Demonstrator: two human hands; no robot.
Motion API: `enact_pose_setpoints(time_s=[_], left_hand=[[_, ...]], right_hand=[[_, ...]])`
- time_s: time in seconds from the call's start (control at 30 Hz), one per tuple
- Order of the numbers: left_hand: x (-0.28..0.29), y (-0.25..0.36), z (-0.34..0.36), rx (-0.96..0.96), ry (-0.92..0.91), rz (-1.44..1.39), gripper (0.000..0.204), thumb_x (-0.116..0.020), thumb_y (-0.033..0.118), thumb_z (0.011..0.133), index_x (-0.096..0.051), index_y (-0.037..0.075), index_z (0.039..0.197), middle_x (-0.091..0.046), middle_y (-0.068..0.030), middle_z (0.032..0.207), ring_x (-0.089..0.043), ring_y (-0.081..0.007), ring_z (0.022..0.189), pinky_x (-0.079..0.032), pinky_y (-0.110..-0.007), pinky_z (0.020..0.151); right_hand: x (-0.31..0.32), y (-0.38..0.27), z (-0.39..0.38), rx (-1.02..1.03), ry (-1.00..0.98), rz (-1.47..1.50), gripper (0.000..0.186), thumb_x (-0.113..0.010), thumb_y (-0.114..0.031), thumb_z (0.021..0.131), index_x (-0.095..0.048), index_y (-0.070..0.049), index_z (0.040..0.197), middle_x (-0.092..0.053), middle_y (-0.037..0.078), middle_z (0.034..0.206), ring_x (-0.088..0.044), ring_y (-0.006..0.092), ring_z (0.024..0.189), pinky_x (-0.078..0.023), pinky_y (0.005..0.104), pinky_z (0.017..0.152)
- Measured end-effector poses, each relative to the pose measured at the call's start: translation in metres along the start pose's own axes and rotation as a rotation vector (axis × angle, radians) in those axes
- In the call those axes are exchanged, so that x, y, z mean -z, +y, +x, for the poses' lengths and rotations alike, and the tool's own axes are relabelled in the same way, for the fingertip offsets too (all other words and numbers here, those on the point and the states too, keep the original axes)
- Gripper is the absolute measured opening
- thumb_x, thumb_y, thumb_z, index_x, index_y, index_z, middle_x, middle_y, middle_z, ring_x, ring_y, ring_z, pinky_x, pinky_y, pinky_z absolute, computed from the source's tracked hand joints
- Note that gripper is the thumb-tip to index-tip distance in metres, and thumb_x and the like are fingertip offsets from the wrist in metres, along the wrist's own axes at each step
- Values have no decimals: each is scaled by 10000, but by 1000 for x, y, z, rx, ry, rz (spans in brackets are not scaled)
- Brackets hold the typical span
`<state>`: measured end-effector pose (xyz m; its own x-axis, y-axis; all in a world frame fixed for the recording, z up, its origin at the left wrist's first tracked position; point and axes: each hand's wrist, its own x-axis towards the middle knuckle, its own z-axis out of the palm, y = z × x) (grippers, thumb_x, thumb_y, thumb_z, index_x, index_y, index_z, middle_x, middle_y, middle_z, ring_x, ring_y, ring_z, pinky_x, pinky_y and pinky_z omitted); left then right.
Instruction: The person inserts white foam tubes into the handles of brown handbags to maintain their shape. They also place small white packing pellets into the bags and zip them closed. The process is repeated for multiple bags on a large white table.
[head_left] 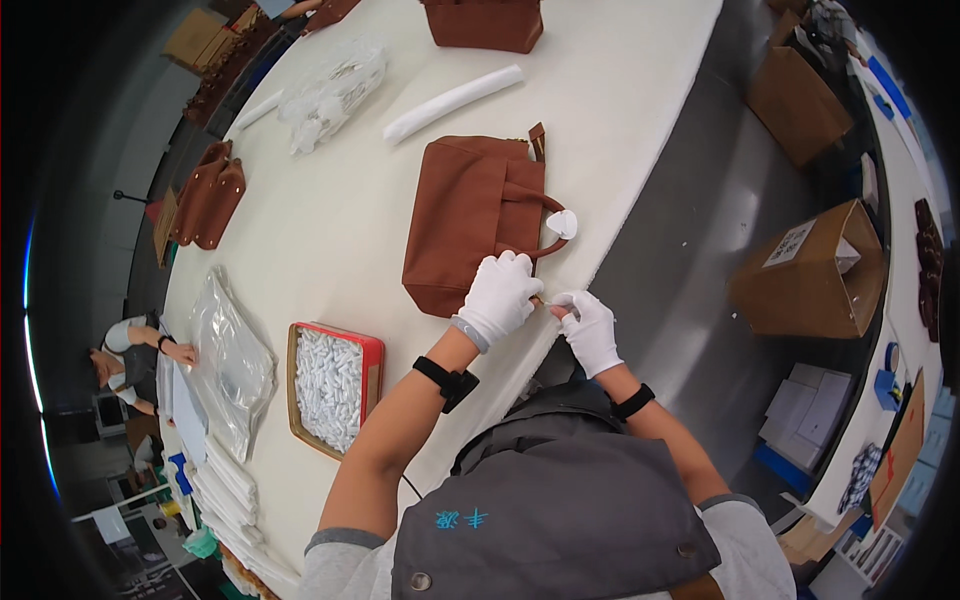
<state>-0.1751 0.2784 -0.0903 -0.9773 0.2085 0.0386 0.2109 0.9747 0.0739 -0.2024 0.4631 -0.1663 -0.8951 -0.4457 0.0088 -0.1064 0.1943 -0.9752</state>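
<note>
White-gloved left hand (pixel 498 296) and white-gloved right hand (pixel 593 335) apparently working at end of boxy brown leather-look handbag (pixel 455 215); fingers looking curled, exact grip unclear; next move seemingly needing precise pinch.

The head view comes from a wide fisheye lens worn on the person's head, looking steeply down over the person's own chest, where the grey apron (pixel 545 515) fills the lower middle. It faces along and across the white table (pixel 320 230), whose near edge slants from the top right down to the apron, with the floor (pixel 655 265) showing past it; the opposite edge bends toward the left rim. The left hand (pixel 499 295) and right hand (pixel 592 335) lie close below the lens, at that near edge.
</note>
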Motion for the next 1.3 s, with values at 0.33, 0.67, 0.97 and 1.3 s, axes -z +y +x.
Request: enact_pose_setpoints(time_s=[0.33, 0.67, 0.97, 1.3], left_hand=[[-12, -3, -9, 16, 99, -79, 81, -739, 188, 747, -753, 168, 824, -580, -33, 853, -556, -254, 872, -415, -399, 743], [-15, -7, -15, 5, 139, -176, 113, -754, 162, 748, -750, 166, 862, -578, -28, 870, -557, -251, 877, -416, -396, 762], [-22, 0, -35, 112, 187, -109, 359, -748, 83, 735, -677, 116, 1085, -637, -41, 964, -602, -274, 965, -478, -420, 862], [-35, -6, -42, 83, 281, -164, 386, -727, 36, 713, -668, 115, 1086, -651, -43, 974, -612, -280, 946, -502, -405, 847]], right_hand=[[-9, -1, -14, 149, 163, -358, 123, -693, -131, 895, -678, -87, 1008, -655, 114, 998, -665, 335, 905, -536, 432, 768], [-15, 1, -3, 128, 124, -426, 124, -700, -192, 887, -686, -103, 972, -642, 115, 964, -652, 348, 880, -525, 452, 764], [-18, -4, 12, 313, 40, -594, 88, -705, -179, 846, -715, -137, 922, -652, 89, 845, -646, 312, 815, -522, 457, 730], [-23, 1, 25, 500, 28, -587, 43, -684, -146, 813, -681, -115, 843, -615, 64, 806, -617, 297, 785, -498, 422, 709]])
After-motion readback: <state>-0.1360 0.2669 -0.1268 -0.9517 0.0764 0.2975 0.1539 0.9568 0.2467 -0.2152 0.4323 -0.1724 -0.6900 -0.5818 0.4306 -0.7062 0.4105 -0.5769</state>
